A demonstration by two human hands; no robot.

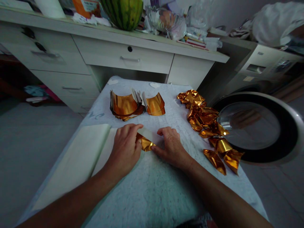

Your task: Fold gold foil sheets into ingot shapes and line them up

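My left hand and my right hand both press on one gold foil sheet lying on the white cloth-covered table, its white back partly showing. The fingers of both hands are curled and pinch the sheet's edges. Beyond my hands lie two curled stacks of gold foil sheets. To the right, several folded gold foil pieces run in a line along the table's edge.
A white folded paper or cloth lies at the table's left. Behind stands a white desk with drawers carrying a watermelon and clutter. At the right is a round open washing machine door.
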